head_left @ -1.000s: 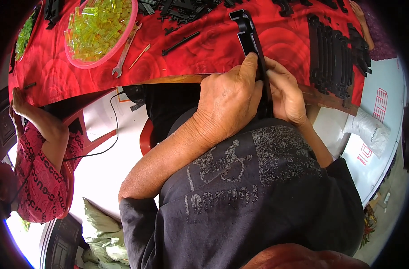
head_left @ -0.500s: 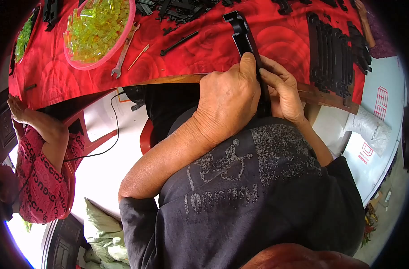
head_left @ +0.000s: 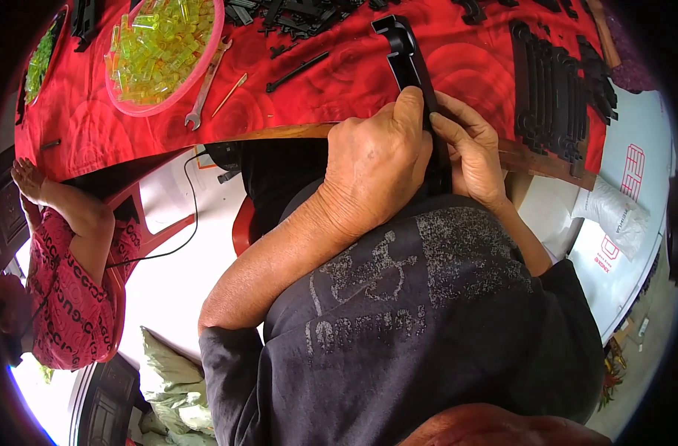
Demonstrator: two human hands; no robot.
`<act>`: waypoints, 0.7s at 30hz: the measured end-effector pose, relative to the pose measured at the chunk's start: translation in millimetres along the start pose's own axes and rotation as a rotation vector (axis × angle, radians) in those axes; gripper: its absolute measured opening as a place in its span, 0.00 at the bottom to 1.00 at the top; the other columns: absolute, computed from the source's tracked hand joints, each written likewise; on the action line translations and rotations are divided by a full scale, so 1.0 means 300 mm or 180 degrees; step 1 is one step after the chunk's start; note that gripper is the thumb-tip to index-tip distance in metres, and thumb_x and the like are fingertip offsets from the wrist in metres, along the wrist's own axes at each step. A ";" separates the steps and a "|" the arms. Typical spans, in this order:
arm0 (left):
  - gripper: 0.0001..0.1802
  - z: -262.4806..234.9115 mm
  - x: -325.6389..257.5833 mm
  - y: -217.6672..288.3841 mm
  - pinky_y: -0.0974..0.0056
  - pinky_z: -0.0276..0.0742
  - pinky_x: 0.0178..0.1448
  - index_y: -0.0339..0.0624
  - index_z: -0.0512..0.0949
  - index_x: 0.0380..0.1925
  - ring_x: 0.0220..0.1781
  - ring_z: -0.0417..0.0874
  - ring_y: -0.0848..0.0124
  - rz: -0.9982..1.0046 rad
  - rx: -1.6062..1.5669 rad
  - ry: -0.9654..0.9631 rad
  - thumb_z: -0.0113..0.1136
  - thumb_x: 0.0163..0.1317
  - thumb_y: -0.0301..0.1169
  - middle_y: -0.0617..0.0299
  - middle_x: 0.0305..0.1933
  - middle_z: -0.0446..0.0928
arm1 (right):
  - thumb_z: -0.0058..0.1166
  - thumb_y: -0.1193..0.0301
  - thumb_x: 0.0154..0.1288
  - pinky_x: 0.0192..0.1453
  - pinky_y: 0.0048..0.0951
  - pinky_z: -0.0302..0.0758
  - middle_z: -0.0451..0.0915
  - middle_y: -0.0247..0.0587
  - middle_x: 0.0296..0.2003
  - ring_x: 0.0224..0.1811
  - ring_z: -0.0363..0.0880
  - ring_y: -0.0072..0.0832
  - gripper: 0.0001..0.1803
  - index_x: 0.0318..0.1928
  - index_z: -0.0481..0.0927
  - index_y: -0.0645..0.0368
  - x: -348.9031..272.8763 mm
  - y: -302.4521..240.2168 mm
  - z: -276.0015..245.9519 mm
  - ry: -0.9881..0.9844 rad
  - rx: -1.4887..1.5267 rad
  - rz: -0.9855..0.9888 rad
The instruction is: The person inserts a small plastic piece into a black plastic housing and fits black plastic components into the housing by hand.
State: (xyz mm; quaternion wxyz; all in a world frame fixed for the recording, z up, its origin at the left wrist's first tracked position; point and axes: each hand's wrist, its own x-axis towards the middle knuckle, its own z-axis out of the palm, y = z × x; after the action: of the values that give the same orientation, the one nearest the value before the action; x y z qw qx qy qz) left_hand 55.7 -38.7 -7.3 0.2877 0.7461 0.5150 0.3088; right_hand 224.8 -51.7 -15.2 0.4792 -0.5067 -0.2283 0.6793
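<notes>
Both my hands clench one long black bar point(head_left: 417, 82): the left hand point(head_left: 372, 167) wraps its lower part, the right hand point(head_left: 469, 152) pinches it from the other side. Since a second ago the bar has slid further up over the red worktop point(head_left: 93, 126), so the work on it is advancing. A wrench point(head_left: 207, 83) and a pink bowl point(head_left: 212, 44) of yellow pieces lie well apart, to the left.

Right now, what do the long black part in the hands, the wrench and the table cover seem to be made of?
The long black part, held by the left hand and right hand, looks like moulded plastic: matte, uniform black, rounded edges. The wrench looks like bare metal: grey with a dull shine. The red table cover appears to be cloth, possibly quilted, with circular patterns.
</notes>
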 end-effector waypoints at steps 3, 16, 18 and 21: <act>0.20 0.002 0.002 -0.007 0.54 0.80 0.30 0.36 0.76 0.50 0.26 0.85 0.55 -0.0042 0.0100 -0.0084 0.65 0.57 0.30 0.55 0.25 0.81 | 0.58 0.83 0.67 0.58 0.26 0.81 0.84 0.45 0.49 0.50 0.84 0.26 0.19 0.58 0.79 0.68 0.000 -0.001 0.016 0.0111 -0.0007 0.0125; 0.24 0.011 -0.009 0.001 0.53 0.81 0.31 0.34 0.76 0.56 0.28 0.86 0.55 0.0011 0.0219 -0.0159 0.63 0.58 0.30 0.53 0.27 0.83 | 0.58 0.82 0.68 0.58 0.26 0.80 0.84 0.45 0.48 0.50 0.84 0.26 0.18 0.58 0.79 0.69 -0.004 0.002 0.012 -0.0004 0.0068 0.0048; 0.25 0.012 -0.012 0.002 0.54 0.81 0.31 0.34 0.75 0.56 0.28 0.86 0.55 -0.0001 0.0108 -0.0128 0.63 0.59 0.30 0.52 0.28 0.83 | 0.59 0.81 0.68 0.58 0.25 0.80 0.84 0.45 0.49 0.50 0.84 0.26 0.18 0.58 0.78 0.69 0.000 0.011 0.003 -0.0011 0.0016 0.0005; 0.25 0.003 -0.020 0.005 0.55 0.81 0.31 0.34 0.75 0.58 0.28 0.86 0.56 0.0029 -0.0067 -0.0085 0.63 0.60 0.31 0.52 0.29 0.83 | 0.60 0.80 0.68 0.58 0.25 0.80 0.84 0.44 0.49 0.50 0.84 0.26 0.19 0.58 0.78 0.68 -0.002 -0.006 0.015 0.0091 -0.0003 0.0013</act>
State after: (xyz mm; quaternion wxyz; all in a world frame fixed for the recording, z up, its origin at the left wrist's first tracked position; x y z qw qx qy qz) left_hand 55.5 -45.0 -7.8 0.3009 0.7494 0.5045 0.3055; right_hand 221.4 -50.5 -11.7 0.4808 -0.5171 -0.2208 0.6728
